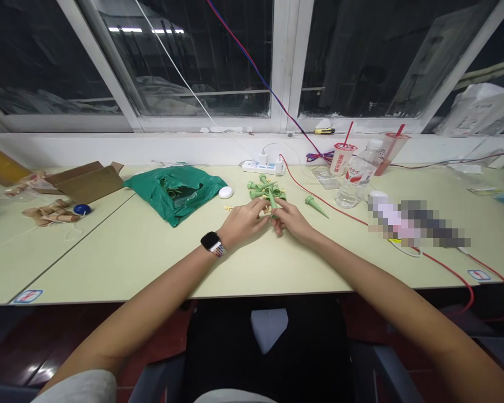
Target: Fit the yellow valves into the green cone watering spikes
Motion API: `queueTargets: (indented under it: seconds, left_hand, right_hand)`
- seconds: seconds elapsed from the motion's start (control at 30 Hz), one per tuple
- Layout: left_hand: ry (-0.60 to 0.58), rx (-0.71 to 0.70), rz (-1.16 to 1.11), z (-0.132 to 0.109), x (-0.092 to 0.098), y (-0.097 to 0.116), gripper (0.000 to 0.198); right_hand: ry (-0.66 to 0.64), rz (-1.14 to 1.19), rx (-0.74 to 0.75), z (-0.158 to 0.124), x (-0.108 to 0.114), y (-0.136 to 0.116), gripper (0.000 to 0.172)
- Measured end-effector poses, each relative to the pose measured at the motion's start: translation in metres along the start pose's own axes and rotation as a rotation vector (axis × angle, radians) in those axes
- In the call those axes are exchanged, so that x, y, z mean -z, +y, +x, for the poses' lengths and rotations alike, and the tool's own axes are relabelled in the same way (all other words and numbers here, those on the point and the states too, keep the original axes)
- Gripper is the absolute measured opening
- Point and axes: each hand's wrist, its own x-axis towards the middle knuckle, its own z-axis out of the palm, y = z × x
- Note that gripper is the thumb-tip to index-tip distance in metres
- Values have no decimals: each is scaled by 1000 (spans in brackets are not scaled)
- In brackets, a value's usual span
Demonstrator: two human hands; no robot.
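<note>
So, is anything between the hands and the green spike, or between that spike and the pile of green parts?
Nothing visible. The green plastic spike sits at the fingers of the left hand and right hand, and its upper end reaches the pile of green plastic parts.

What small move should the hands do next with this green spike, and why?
Probably the right hand should keep the green plastic spike steady while the left hand adjusts its grip, because both hands pinch the spike together, just in front of the pile of green plastic parts, and it looks thin enough to slip.
</note>
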Motion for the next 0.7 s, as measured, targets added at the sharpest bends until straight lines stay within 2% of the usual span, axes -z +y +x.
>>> queueTargets:
  seconds: [0.07,0.13,0.2,0.27,0.33,0.5,0.6,0.7]
  left_hand:
    - [2,-48,5,0,-1,0,20]
    - [28,-58,-4,1,-2,-2,19]
    - [37,-50,-64,1,-2,-3,18]
    - [23,-35,-168,2,0,-4,16]
    - [-3,-14,-300,4,3,-3,17]
    - [-26,72,-525,8,3,0,30]
    - [4,74,-473,9,1,-2,29]
    - [16,10,-378,8,1,-4,26]
  right_hand:
    - [7,-39,43,-2,1,1,65]
    - [-17,-171,137,-3,3,1,65]
    - [-7,-392,292,-4,7,2,56]
    - [71,-587,449,-4,9,1,44]
    - [144,-631,539,-3,10,1,40]
    - [123,-412,517,1,6,-1,40]
    - [89,-302,428,5,6,0,42]
    - [41,-231,382,7,9,0,45]
